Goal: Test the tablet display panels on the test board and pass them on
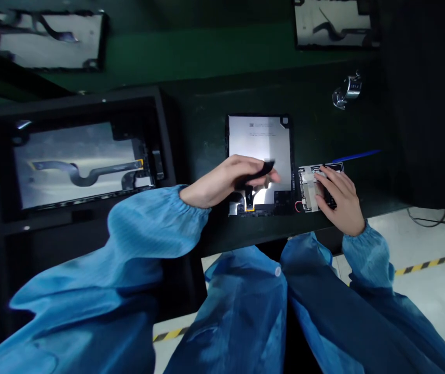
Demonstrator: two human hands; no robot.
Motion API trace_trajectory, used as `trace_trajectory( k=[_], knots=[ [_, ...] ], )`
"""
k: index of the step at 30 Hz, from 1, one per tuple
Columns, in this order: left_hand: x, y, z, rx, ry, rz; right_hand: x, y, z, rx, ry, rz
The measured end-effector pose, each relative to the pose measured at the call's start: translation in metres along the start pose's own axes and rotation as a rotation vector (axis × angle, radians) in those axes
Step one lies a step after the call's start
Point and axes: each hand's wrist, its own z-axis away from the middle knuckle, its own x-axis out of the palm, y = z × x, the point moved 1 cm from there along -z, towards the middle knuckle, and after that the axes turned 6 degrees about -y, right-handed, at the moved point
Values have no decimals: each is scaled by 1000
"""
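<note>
Panel under left hand, board perhaps touching right hand

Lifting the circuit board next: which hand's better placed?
Right hand, I'd say: its fingers lie over the circuit board, while the left hand is over the panel and seems to hold a dark ribbon cable.

Electronics workshop: circuit board, floor tape

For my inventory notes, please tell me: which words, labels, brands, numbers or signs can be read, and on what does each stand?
No text can be read.
Center panel: printed lines near its top edge, too small.
Silvery object: dark marks, too blurred.
Circuit board: no legible print.
</note>
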Motion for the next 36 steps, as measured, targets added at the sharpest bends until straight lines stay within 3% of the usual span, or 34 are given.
trace_trajectory(
  k=[3, 7, 12, 18, 24, 30, 36],
  knots=[
    [2, 6, 1, -87, -152, 283, -1, -1, -1, 10, -6, 0],
    [-3, 10, 2, -149, -257, 368, 0, -1, -1, 25, -27, -1],
    [-14, 13, 5, -181, -337, 450, 1, 0, -1, -45, 47, 7],
    [-13, 17, 4, -204, -98, 526, 1, -1, 0, -43, 50, 18],
    [10, 14, -2, -264, -109, 540, 1, -1, -1, -44, 55, 16],
    [40, -11, -16, -328, 24, 292, 1, -1, -1, -39, 33, 10],
    [48, -15, -19, -287, 59, 228, 0, -2, -1, -35, 30, 6]
  ],
)
